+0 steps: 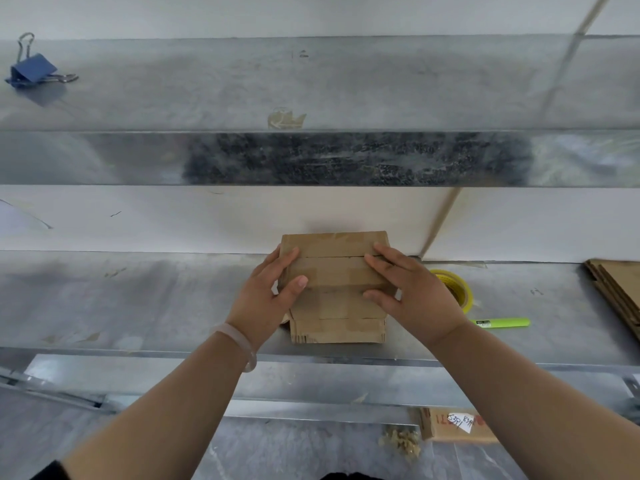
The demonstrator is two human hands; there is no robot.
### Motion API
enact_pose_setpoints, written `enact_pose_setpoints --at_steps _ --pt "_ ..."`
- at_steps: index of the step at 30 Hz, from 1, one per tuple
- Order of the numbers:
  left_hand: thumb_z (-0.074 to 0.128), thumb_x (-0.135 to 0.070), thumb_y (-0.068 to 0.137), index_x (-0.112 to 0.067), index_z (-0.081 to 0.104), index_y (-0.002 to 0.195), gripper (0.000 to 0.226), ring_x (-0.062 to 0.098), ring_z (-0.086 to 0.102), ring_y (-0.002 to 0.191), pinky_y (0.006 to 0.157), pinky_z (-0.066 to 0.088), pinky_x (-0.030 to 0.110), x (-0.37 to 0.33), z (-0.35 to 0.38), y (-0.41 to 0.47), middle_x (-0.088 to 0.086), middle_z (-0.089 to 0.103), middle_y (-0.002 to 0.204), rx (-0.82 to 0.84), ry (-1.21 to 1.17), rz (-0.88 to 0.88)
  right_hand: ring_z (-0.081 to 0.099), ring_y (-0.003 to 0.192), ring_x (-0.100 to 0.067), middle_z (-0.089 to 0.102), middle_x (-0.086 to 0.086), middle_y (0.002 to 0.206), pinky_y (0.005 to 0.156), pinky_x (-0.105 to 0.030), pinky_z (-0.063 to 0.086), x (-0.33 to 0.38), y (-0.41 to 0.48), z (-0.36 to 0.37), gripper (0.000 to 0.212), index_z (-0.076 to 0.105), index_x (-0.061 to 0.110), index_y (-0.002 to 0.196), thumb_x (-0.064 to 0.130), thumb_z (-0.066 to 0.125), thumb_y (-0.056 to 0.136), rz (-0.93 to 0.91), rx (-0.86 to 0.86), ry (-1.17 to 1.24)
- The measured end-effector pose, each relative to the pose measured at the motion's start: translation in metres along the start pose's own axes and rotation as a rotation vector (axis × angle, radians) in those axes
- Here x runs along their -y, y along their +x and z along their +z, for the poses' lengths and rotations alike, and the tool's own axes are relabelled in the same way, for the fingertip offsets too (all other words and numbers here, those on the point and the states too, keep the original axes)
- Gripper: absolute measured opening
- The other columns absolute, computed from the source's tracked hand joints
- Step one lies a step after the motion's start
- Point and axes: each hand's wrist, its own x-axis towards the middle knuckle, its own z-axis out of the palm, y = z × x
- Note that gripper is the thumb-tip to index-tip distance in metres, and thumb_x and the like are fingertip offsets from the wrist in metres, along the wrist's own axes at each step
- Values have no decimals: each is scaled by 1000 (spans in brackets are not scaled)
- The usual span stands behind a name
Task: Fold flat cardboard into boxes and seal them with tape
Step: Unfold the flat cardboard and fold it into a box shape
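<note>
A small brown cardboard box (336, 285) stands on the metal shelf (138, 299), its top flaps folded down and meeting in a seam. My left hand (266, 292) holds its left side, fingers on the top flap and thumb pressing further down. My right hand (412, 292) mirrors it on the right side, fingers laid across the flaps. A roll of yellowish tape (457, 289) lies on the shelf just right of my right hand, partly hidden by it. A stack of flat cardboard (616, 289) lies at the far right edge.
A green marker (502, 322) lies on the shelf right of the box. An upper metal shelf (311, 98) carries a blue binder clip (33, 71) at the left and a tape scrap (285, 117). On the floor below sit a printed carton (453, 424) and paper scraps (401, 441).
</note>
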Motion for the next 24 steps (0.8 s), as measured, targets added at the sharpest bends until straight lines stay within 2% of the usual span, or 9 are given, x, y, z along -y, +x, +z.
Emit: enact_pose_setpoints --at_steps 3,6,9,12,14,17,21,24 --pt "56 -38 93 -36 43 141 50 4 28 139 112 26 22 1 10 2 -11 30 153 24 -60 -1 38 137 -7 35 18 152 110 -13 22 -4 -5 -6 59 50 31 140 40 70 86 20 2 -28" --pt "54 -41 93 -38 41 141 50 6 28 140 113 27 25 4 13 5 -11 30 153 54 -67 -8 38 137 -7 35 19 152 110 -14 20 -3 -7 -9 58 50 31 140 41 70 86 36 4 -49" --pt "54 -51 91 -41 42 140 52 5 29 140 116 28 35 8 13 6 -12 32 153 64 -86 -15 38 137 -7 35 19 152 112 -16 22 -2 -7 -8 58 51 32 140 41 70 86 54 3 -42" --pt "47 -66 81 -44 41 139 62 7 30 139 115 30 38 10 11 6 -11 35 151 67 -95 -41 36 138 -7 34 20 152 114 -20 24 2 -4 -7 58 49 33 140 42 69 86 48 17 -46" --pt "48 -66 81 -45 42 137 61 8 33 138 114 32 40 13 10 3 -8 39 149 68 -98 -50 33 138 -4 32 20 153 114 -16 20 5 -2 -5 58 48 33 141 42 68 87 43 47 -54" --pt "51 -62 87 -46 41 135 51 8 36 135 113 33 35 18 6 -4 -9 40 148 48 -80 -75 33 138 -4 33 18 153 111 -12 17 9 1 0 57 50 32 140 38 70 87 32 54 -4" --pt "50 -55 86 -40 43 139 55 9 38 134 104 33 20 20 -4 -9 -8 39 148 5 -20 -96 28 140 0 28 22 155 113 -13 16 15 8 7 59 46 34 143 39 67 89 37 129 25" --pt "54 -41 93 -35 44 140 49 8 37 133 102 30 15 23 -11 -12 -9 38 149 10 35 -91 27 141 1 28 20 155 108 -5 11 16 8 17 60 47 31 143 37 69 88 43 154 49"
